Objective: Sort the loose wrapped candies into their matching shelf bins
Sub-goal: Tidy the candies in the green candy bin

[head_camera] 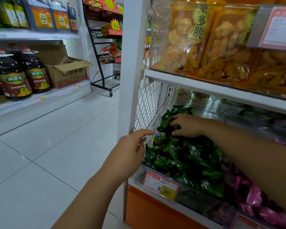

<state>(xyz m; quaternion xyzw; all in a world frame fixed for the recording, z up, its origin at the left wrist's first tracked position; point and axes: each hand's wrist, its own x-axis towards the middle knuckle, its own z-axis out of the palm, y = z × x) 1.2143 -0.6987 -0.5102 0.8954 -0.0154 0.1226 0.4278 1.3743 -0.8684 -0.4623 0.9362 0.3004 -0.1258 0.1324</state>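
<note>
A clear shelf bin (139, 175) on the lower shelf is heaped with green wrapped candies (185, 156). To its right lies a heap of purple wrapped candies (254, 195). My right hand (187, 125) reaches across the pile to its far left part, fingers curled down among the green wrappers; whether it holds one is hidden. My left hand (130, 151) hovers at the bin's left edge, fingers relaxed and spread, holding nothing.
A price tag (161, 185) reading 9.90 hangs on the bin front. The shelf above (205, 87) carries bags of yellow crisps (183, 38). A white upright with mesh (130, 80) bounds the shelf's left side. Oil bottles (21, 75) and a carton (68, 73) line the aisle's left.
</note>
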